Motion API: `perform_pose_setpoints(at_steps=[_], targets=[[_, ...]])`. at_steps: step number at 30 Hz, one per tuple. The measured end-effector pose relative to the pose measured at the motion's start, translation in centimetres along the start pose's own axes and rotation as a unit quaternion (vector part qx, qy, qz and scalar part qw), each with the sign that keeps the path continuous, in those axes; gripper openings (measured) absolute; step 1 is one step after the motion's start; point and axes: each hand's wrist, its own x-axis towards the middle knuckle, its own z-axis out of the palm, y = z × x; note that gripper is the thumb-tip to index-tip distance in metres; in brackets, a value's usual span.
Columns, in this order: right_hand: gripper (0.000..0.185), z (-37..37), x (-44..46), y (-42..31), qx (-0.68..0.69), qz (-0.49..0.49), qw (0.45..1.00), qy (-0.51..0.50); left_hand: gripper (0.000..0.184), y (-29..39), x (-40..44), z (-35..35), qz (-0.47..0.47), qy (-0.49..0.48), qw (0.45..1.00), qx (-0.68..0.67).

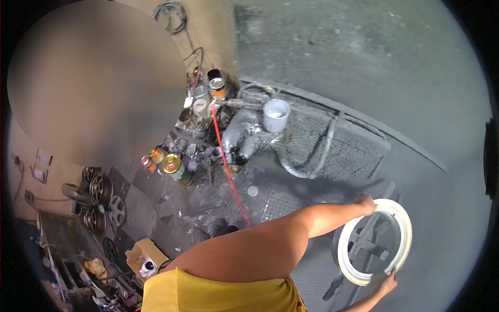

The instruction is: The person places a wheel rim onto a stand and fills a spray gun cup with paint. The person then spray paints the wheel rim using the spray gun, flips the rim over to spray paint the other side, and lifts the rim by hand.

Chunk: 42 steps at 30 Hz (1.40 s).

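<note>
A large white ring (404, 236), shaped like a wheel rim's hoop, is held up at the right of the head view. My left hand (367, 205) is closed on its upper left edge, with the bare arm reaching across from a yellow sleeve. At the lower edge my right hand (388, 283) grips the ring from below; some of its fingers are hidden. Through the ring's opening shows a grey stand with crossing arms (364, 242). Whether the ring touches this stand, I cannot tell.
A red hose (228, 174) crosses the floor. A white bucket (276, 115) stands near paint-coated ducting (240, 130). Several cans, including a gold-topped can (174, 167), stand to the left. Wheels (99, 187) are stacked near an open cardboard box (145, 256). A grey wall (358, 47) rises beyond.
</note>
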Motion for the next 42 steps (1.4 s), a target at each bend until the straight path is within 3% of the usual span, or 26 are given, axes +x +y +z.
perform_pose_setpoints(at_steps=[2,4,6,9,10,11,12,13,14,17,19,24,36,42], targets=[[0.064,-2.0,-2.1,-4.3,-0.011,-0.007,1.0,0.004,0.05,-1.0,-2.0,-3.6,-0.009,-0.068,0.989,-0.128],[0.063,-4.0,-3.9,-7.6,-0.041,-0.109,0.993,0.035,0.051,-2.7,-3.5,-6.0,-0.012,-0.068,0.986,-0.155],[0.063,-5.4,-7.8,-13.3,-0.102,-0.11,0.985,0.082,0.049,-5.0,-4.9,-7.6,0.049,-0.039,0.98,-0.187],[0.054,-7.4,-12.2,-17.1,-0.087,-0.149,0.983,0.067,0.042,-7.7,-9.6,-13.2,0.018,-0.122,0.965,-0.232],[0.053,-7.3,-17.0,-21.3,-0.06,-0.109,0.991,0.057,0.037,-8.8,-11.3,-14.5,0.028,-0.115,0.964,-0.239],[0.054,-7.3,-18.5,-22.8,-0.107,-0.119,0.985,0.07,0.027,-9.7,-12.5,-15.8,0.016,-0.109,0.953,-0.283],[0.054,-6.5,-21.2,-25.0,-0.075,-0.134,0.984,0.089,0.028,-11.1,-12.8,-15.9,0.017,-0.107,0.939,-0.325],[0.055,-6.4,-19.9,-23.0,-0.118,-0.107,0.984,0.083,0.03,-12.4,-13.5,-17.0,0.016,-0.145,0.925,-0.352],[0.058,-5.7,-22.0,-24.4,-0.141,-0.092,0.981,0.095,0.027,-14.4,-13.6,-16.7,0.023,-0.196,0.866,-0.459],[0.062,-3.4,-22.2,-21.4,-0.188,-0.057,0.979,0.05,0.027,-16.0,-16.5,-20.7,-0.056,-0.256,0.793,-0.549],[0.064,-1.8,-24.6,-21.4,-0.158,-0.01,0.987,0.014,0.03,-16.5,-17.4,-22.5,-0.096,-0.277,0.825,-0.484],[0.063,-0.6,-23.8,-17.3,-0.104,0.047,0.993,-0.004,0.032,-15.6,-17.5,-23.1,-0.132,-0.31,0.83,-0.443],[0.067,-3.5,-9.2,-14.3,-0.075,0.094,0.993,0.016,0.026,-5.2,-10.4,-9.6,-0.076,-0.26,0.827,-0.493],[0.07,-1.2,-2.0,-8.4,-0.039,0.054,0.996,0.055,0.026,-3.1,-7.6,-3.6,-0.097,-0.256,0.854,-0.443]])
